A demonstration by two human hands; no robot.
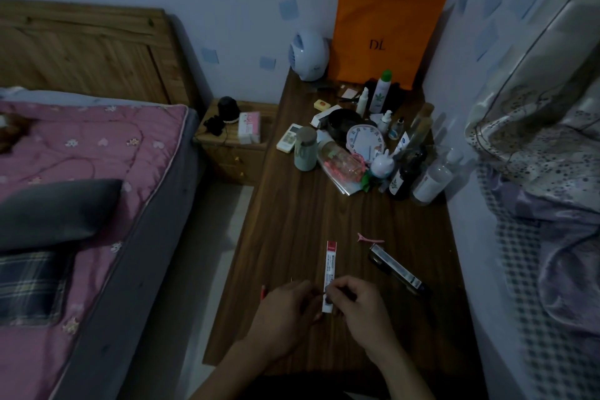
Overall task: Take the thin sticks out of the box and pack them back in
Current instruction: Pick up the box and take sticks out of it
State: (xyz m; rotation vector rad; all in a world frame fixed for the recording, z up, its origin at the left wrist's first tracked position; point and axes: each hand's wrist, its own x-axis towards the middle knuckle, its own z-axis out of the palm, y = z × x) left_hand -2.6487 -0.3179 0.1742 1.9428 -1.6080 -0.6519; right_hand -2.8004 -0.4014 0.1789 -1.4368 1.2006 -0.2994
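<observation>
Head view: your two hands meet at the near end of a slim white box on a dark wooden desk.

Your left hand (285,312) curls beside the box (330,276), its hold hidden; your right hand (360,305) pinches what seems a thin stick (341,290) at the box's near opening. Steady the box and keep the stick in line with it. A reddish stick (263,292) lies near the desk's (292,221) left edge; a dark case (394,268) sits to the right. Open room lies ahead.
</observation>
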